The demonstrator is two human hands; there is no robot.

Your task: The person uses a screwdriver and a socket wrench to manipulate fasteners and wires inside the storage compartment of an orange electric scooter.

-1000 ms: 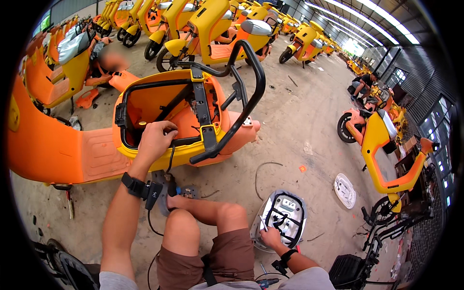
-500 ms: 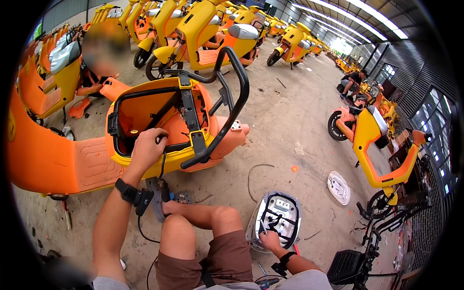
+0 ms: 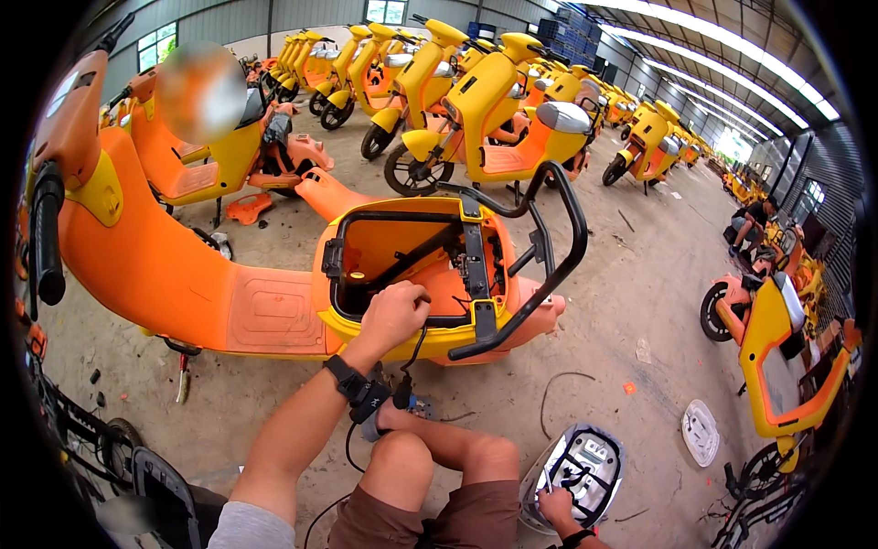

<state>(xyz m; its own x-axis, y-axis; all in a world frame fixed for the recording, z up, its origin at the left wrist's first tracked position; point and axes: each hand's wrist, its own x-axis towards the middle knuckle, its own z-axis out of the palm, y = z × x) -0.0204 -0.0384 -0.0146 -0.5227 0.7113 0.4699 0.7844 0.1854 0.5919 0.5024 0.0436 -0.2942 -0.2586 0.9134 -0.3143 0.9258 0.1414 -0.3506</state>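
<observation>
Just beyond my left hand [image 3: 395, 313], the open compartment [image 3: 391, 241] of the scooter [image 3: 187, 285] runs left to right; I cannot tell whether that grip pinches the cable [image 3: 418, 348] below. My right hand [image 3: 555, 507] is wrapped around a slim tool [image 3: 548, 479] over the upturned seat [image 3: 596, 452].

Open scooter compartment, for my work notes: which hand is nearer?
Left: the left hand is at the near edge of the compartment; the right hand is farther off, lower right.

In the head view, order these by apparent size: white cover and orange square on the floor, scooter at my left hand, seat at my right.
Largest to smallest:
1. Scooter
2. Seat
3. White cover
4. Orange square
</observation>
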